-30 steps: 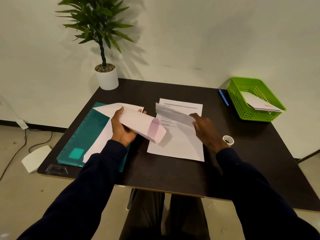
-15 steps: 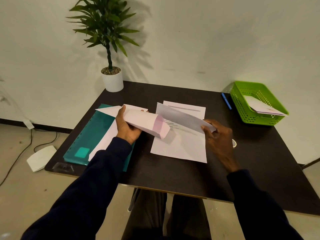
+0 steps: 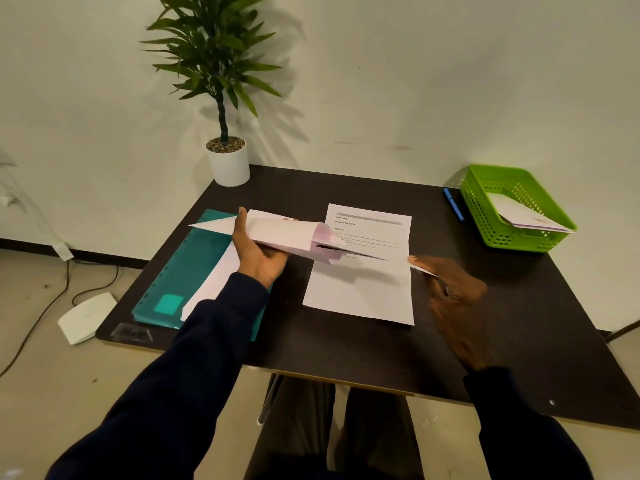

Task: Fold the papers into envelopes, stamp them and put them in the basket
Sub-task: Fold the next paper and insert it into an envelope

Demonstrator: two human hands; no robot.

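I see the left hand gripping the envelope above the table, its mouth facing right. The right hand pinches one end of the folded paper, and the other end reaches the envelope's mouth.

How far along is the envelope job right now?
Done: a flat white envelope lies in the green plastic basket. In hand: left hand holds a pink-lined white envelope, right hand pinches folded white paper at its mouth. Left: stamping, basketing it.
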